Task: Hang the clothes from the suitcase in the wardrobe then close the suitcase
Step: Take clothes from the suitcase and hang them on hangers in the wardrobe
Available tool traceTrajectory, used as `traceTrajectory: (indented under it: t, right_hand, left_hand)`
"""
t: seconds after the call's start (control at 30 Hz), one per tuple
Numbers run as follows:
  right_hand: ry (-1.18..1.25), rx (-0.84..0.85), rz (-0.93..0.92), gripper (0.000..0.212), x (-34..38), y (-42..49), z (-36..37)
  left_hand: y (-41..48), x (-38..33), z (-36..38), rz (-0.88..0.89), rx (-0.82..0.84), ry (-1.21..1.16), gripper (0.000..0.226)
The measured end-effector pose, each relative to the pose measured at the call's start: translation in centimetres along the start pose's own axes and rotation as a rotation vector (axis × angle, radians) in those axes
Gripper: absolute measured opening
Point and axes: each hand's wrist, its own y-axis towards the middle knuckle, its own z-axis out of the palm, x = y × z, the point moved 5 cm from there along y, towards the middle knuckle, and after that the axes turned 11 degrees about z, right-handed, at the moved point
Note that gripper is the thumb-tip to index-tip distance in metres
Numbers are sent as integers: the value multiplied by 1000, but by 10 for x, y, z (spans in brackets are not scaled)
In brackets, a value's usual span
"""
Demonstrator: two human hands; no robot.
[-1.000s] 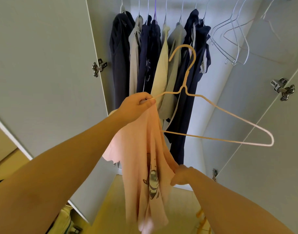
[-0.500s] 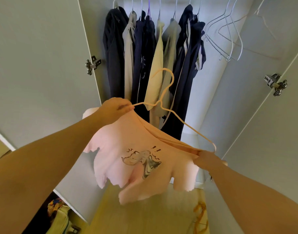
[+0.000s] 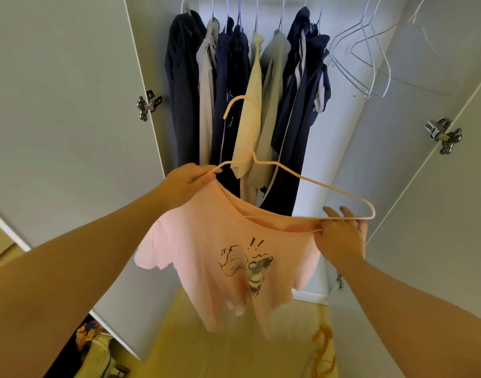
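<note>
Since half a second ago, the T-shirt (image 3: 234,241) is spread wider between the two hands, and the right end of the hanger (image 3: 315,184) is now exposed beyond the neckline instead of ending at the fingers. The left hand (image 3: 190,181) is closed in a pinch on the hanger's left end, with the shirt's shoulder gathered beneath it. The right hand (image 3: 340,238) is half open: the collar edge is pinched between thumb and forefinger, while the other fingers are stretched out toward the wire. Shirt and hanger are held in front of the open wardrobe (image 3: 70,105), below the hung clothes (image 3: 234,77) and not yet on the rail. The suitcase cannot be made out with certainty.

The shirt appears to be seated on one side only. If the right-hand pinch is released before the collar is drawn over the free end, the fabric is likely to slide off and drop to the floor. The neckline could be stretched if it is pulled hard across the wire. The hook could also be caught on the hung clothes when it is raised, since it is held just in front of them.
</note>
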Motion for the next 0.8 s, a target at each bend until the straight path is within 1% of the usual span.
traceTrajectory:
  t: [0.07, 0.1, 0.17, 0.2, 0.23, 0.27, 0.33, 0.4, 0.5, 0.57, 0.63, 0.67, 0.73, 0.8]
  right_hand:
    - [220, 49, 42, 33, 1, 5, 0]
    - [437, 120, 132, 30, -2, 7, 1]
    - [1055, 317, 391, 21, -7, 6, 4]
    - [1331, 388, 495, 19, -8, 5, 6]
    - [1533, 444, 572, 20, -6, 4, 9]
    - [1665, 477, 630, 22, -5, 3, 12]
    - [1825, 479, 712, 26, -3, 4, 14]
    - [1819, 435, 714, 29, -3, 8, 13]
    - [1667, 418, 653, 28, 3, 12, 13]
    - [1612, 425, 593, 24, 11, 13, 13]
    - [1575, 440, 546, 27, 17, 13, 13]
    - [1532, 432, 528, 30, 15, 14, 12]
    - [1386, 407, 486, 33, 8, 16, 10]
    - [1334, 389, 439, 25, 2, 17, 7]
  left_hand:
    - [2, -5, 4, 29, 2, -14, 35]
    - [2, -6, 6, 28, 1, -31, 35]
    - [0, -2, 8, 7, -3, -64, 33]
    - [-1, 0, 8, -5, 0, -77, 33]
    - [-2, 1, 9, -10, 9, -85, 32]
    - [-2, 1, 11, -9, 19, -89, 31]
    - [-1, -1, 13, -3, 36, -90, 31]
    - [2, -2, 13, -11, 31, -93, 31]
    - [6, -6, 13, -39, -48, -146, 34]
    - [11, -13, 15, -21, -102, -198, 34]
    - [15, -18, 17, 13, -101, -190, 32]
    - [16, -18, 18, 23, -97, -188, 31]
    - [13, -15, 16, -13, -108, -198, 28]
    - [10, -11, 11, -40, -138, -198, 24]
